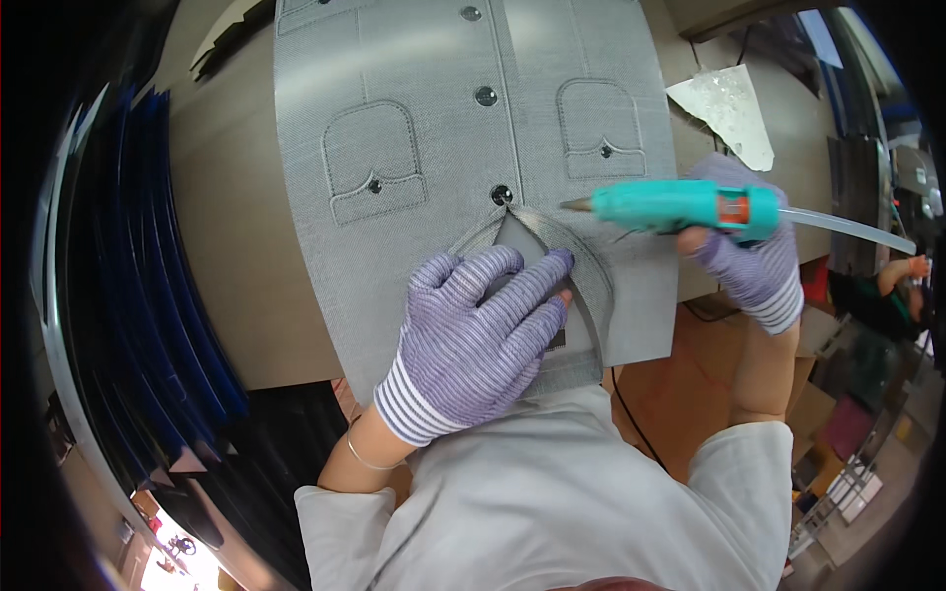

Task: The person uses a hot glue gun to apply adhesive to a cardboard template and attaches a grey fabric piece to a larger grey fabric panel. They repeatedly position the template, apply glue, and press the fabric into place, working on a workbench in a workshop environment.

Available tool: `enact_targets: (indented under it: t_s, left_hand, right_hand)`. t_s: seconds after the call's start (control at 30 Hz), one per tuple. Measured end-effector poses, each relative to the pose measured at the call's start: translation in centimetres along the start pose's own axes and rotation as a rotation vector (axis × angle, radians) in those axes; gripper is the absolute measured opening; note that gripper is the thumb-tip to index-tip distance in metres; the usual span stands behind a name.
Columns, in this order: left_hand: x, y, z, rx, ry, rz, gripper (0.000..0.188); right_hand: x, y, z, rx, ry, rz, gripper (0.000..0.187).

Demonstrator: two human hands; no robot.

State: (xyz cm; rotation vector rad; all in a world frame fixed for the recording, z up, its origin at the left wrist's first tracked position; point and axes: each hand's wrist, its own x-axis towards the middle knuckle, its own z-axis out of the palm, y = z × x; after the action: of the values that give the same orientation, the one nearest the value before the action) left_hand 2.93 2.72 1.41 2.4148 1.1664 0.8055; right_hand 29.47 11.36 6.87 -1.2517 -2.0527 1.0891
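Observation:
A grey denim-look sheet (453, 138), shaped and stitched like a jacket front with two pockets and dark round buttons, lies in front of me. At its lower middle, below the lowest button (502, 195), two curved edges part into a pointed gap. My left hand (483, 335), in a striped purple-and-white glove, rests palm down over this gap with its fingers spread. In a similar glove, my right hand (754, 256) grips a teal hot glue gun (670, 205) above the sheet's right edge. The nozzle points left toward the gap. A translucent glue stick (847, 229) sticks out behind.
The sheet lies on a brown table (232, 246). An off-white, ragged-edged scrap (734, 113) sits at the far right. Dark blue sheets (148, 256) stand in a row on the left. A black cable (631, 419) hangs by the table's near edge. Another person's arm (895, 274) shows at far right.

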Motion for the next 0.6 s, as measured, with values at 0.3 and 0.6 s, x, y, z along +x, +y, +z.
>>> enact_targets:
  t_s: [0.3,0.6]
  left_hand:
    - [-0.1,-0.1,0.3,-0.066,-0.042,-0.073,0.019]
    - [-0.2,-0.1,0.3,-0.080,-0.033,-0.109,0.016]
  right_hand:
    - [3.5,-1.0,2.1,-0.045,-0.102,0.259,0.034]
    - [4.5,-1.5,1.6,-0.050,-0.184,0.411,0.044]
